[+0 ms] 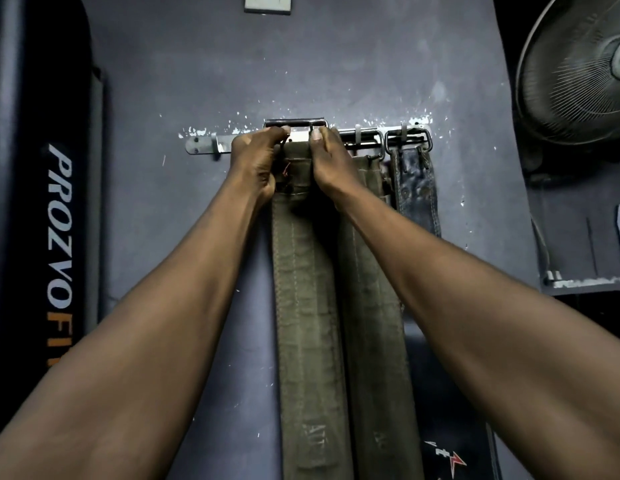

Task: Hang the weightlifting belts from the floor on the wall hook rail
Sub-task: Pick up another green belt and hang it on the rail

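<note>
"PROZVOFI…" is read on black pad (61, 237) at 9 o'clock, end hidden by arm. Olive belt (305, 289) top is pinched by L hand (256, 164) & R hand (331, 164), buckle (296, 123) raised at hook rail (204, 146), 12 o'clock. Stamp low on belt can't be read.

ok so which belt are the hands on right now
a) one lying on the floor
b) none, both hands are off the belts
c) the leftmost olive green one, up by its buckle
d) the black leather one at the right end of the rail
c: the left hand and right hand both grip the top of the leftmost olive belt, just under its buckle at the hook rail, while the black belt hangs apart from them.
</note>
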